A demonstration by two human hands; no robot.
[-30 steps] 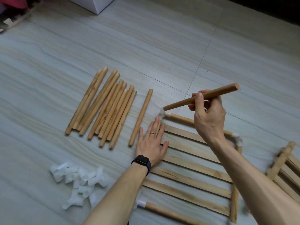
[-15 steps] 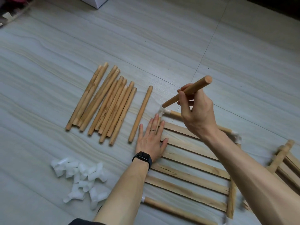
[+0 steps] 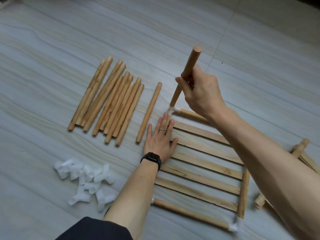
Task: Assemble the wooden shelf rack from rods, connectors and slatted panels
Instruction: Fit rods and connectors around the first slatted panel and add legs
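A slatted wooden panel point(image 3: 204, 163) lies flat on the floor, framed by rods joined with white connectors. My right hand point(image 3: 200, 92) grips a wooden rod point(image 3: 187, 70) that stands nearly upright, its lower end in the white corner connector point(image 3: 172, 109) at the panel's far left corner. My left hand point(image 3: 160, 139) lies flat, fingers straight, pressing the panel's left edge just below that connector. Another white connector point(image 3: 235, 226) sits at the near right corner.
Several loose rods point(image 3: 107, 99) lie in a row to the left, with a single rod point(image 3: 149, 112) beside my left hand. A heap of white connectors point(image 3: 86, 181) sits at the lower left. A second wooden panel point(image 3: 301, 153) lies partly hidden at the right.
My right hand has swung the rod from a low slant to nearly upright and brought its lower end down into the corner connector. My left hand has stayed pressed on the panel.
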